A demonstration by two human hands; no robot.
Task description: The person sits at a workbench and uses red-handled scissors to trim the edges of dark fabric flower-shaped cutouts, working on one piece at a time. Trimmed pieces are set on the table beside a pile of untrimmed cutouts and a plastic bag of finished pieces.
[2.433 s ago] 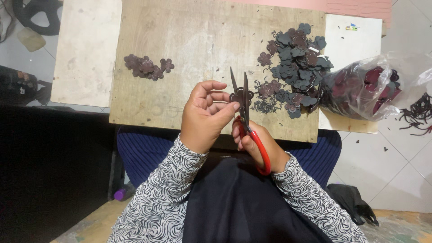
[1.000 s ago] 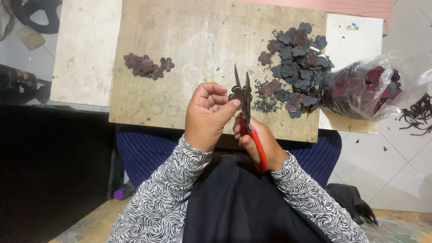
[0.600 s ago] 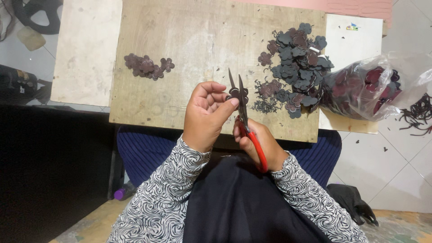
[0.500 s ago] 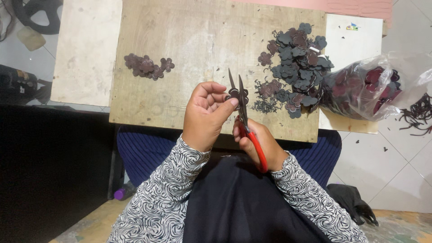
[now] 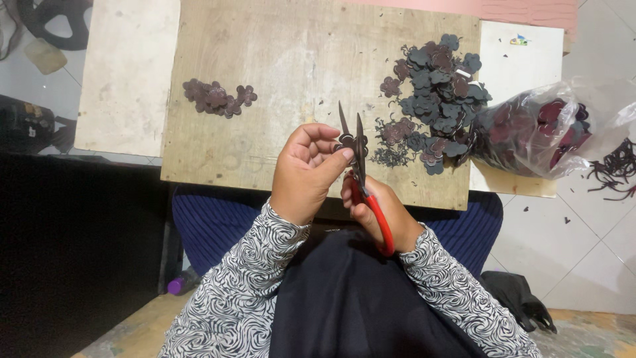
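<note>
Wooden counter in front of the lap, pale board to its left, white tile floor to the right.

Clear plastic bag at the counter's right edge, stuffed with dark red flower-shaped pieces. Big pile of dark cutouts on the counter's right part, just beside the bag mouth, scraps and offcut threads around it. Small cluster of brownish flower pieces on the counter's left part, well apart from the pile. More dark offcuts on the floor, far right.

Left hand raised over the counter's near edge, fingers curled, thumb and fingertips pinching one small dark flower piece. Right hand closed round the red handles of the scissors, blades up and slightly apart, piece touching them.

Step in hand, as a judgement: trimming the edge of a single cutout, mid-cut. Next move likely calls for rotating the piece a little in the left pinch, feeding the next lobe to the blades, keeping the cut close to the outline, fingertips off the edge.
</note>
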